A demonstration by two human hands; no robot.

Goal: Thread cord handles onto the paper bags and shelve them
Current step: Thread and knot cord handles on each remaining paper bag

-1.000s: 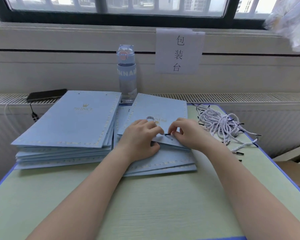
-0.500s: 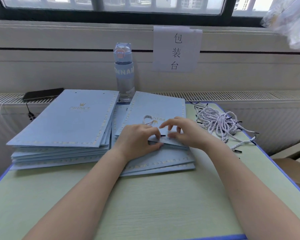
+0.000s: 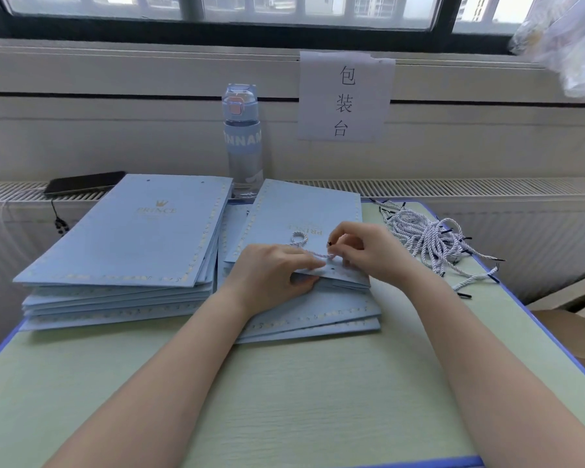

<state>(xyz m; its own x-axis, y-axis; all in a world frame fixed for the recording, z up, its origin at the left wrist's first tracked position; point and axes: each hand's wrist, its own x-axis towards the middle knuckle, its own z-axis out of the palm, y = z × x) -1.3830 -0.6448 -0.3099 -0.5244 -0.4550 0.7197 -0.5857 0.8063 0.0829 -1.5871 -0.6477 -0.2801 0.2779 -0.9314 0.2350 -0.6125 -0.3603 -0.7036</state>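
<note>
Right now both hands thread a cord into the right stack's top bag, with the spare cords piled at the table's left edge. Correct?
No: the head view shows the spare cords at the table's right edge, beyond the right hand pinching the cord; the left hand grips the top bag.

The top paper bag [image 3: 301, 211], pale blue with a gold border, lies flat on the right stack [image 3: 318, 315] at 12 o'clock on the table [image 3: 284, 400] (its logo reads upside down). The left hand [image 3: 271, 275] grips its near edge. A white twisted cord [image 3: 299, 238] loops over it, pinched near its black tip by the right hand [image 3: 368, 251]. A taller stack [image 3: 132, 238] lies at 10 o'clock and the loose cords [image 3: 426, 238] at 2 o'clock.
</note>
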